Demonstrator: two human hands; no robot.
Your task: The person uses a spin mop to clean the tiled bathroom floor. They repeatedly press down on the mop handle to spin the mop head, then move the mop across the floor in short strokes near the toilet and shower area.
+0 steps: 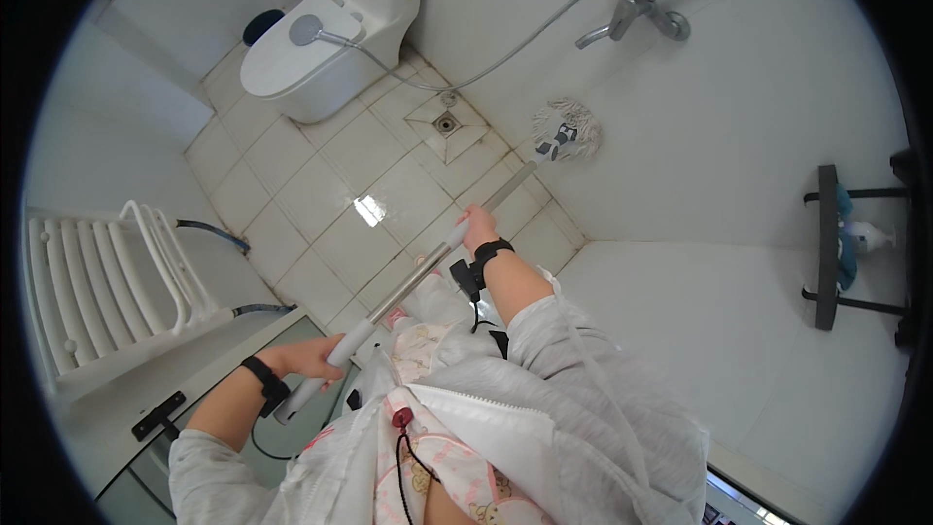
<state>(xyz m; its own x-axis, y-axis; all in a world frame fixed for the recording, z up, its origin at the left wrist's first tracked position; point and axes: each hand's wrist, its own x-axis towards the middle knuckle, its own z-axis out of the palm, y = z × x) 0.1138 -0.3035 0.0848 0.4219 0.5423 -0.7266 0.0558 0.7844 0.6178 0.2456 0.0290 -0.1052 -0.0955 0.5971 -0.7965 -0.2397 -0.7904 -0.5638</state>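
Note:
I hold a long-handled mop slantwise across my body, its metal and light grey pole (413,282) running from lower left to upper right. My left hand (309,358) is wrapped round the grip near the pole's lower end. Further up, my right hand (476,227) closes round the pole's grey sleeve. At the far end, the mop head (571,131) of off-white strands on a dark and white joint is up against the white wall, above the floor's edge. Black straps with small devices sit on both wrists.
A white toilet (335,63) stands at the far left, a shower head (305,30) lying on its lid with the hose trailing to a wall tap (632,15). A floor drain (446,123) lies among wet-looking tiles. Left is a white towel radiator (107,282); right, a dark wall shelf (827,248).

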